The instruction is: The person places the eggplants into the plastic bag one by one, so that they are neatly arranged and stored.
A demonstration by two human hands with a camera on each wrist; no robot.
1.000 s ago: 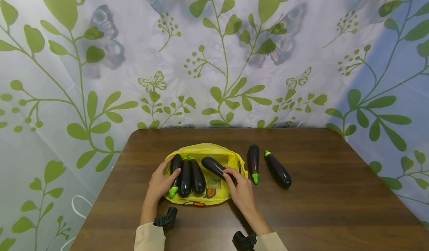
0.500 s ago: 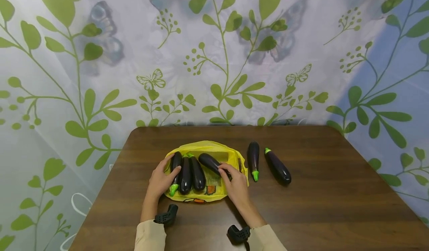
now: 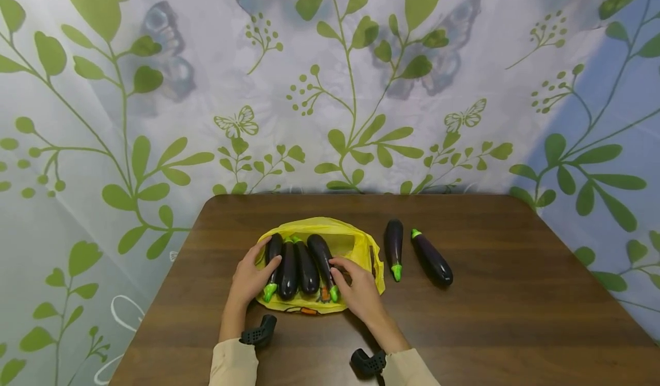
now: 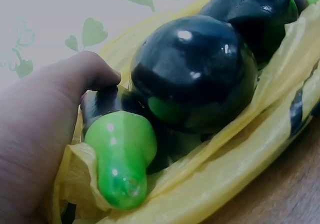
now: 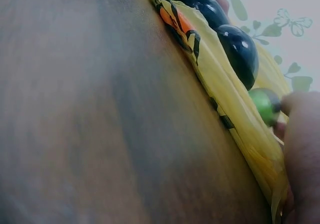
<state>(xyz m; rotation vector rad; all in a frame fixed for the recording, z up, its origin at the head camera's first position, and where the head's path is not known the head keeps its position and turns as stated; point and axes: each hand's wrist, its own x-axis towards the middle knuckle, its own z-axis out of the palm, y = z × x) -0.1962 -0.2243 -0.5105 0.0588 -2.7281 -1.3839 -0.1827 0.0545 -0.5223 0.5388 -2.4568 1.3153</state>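
A yellow plastic bag lies spread open on the table with several glossy dark eggplants side by side in it. My left hand grips the leftmost eggplant with the bag's left edge, its thumb lying over the eggplant; the green stem end points toward the left wrist camera. At the right of the row, my right hand holds another eggplant by its right side, near the green stem. In the right wrist view, that stem is blurred beside the fingers.
Two more eggplants lie outside the bag on its right: one close by, the other slanted farther right. The brown wooden table ends at a leaf-patterned curtain.
The eggplant in my right hand has turned from a slant to lie nearly alongside the others, its green stem now visible toward me. My left hand stays on the leftmost eggplant.
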